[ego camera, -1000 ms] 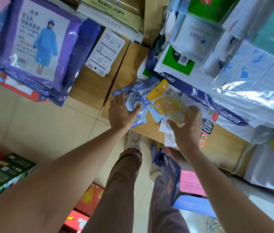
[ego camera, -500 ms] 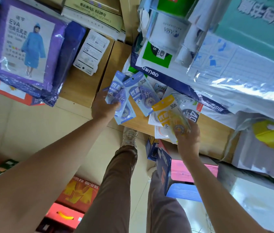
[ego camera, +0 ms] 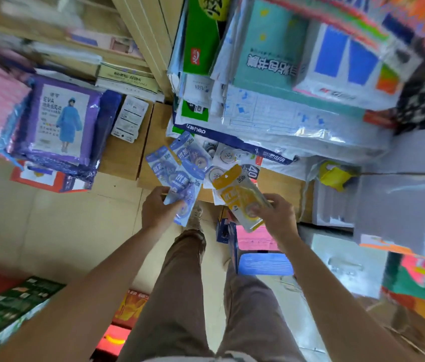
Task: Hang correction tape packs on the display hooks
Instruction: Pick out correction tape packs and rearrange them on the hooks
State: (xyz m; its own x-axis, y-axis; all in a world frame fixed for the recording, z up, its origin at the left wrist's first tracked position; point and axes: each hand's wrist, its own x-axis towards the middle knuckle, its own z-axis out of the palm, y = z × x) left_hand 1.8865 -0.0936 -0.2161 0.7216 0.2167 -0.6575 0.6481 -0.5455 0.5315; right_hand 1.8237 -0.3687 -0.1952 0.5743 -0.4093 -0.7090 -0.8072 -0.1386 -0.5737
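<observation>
several blue packs (ego camera: 180,176) fan from your clenched left hand (ego camera: 158,209); your right hand (ego camera: 275,214) grips a yellow pack (ego camera: 241,197) over the shelf (ego camera: 282,184). loose fan may slip; no hooks visible.

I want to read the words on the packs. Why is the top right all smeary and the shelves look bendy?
Head view: the top right corner is motion-blurred. The wide-angle lens curves the shelf post. Glare streaks the plastic sleeves. The left hand with blue packs and the right hand with the yellow pack are sharper; "30m" is readable.
</observation>
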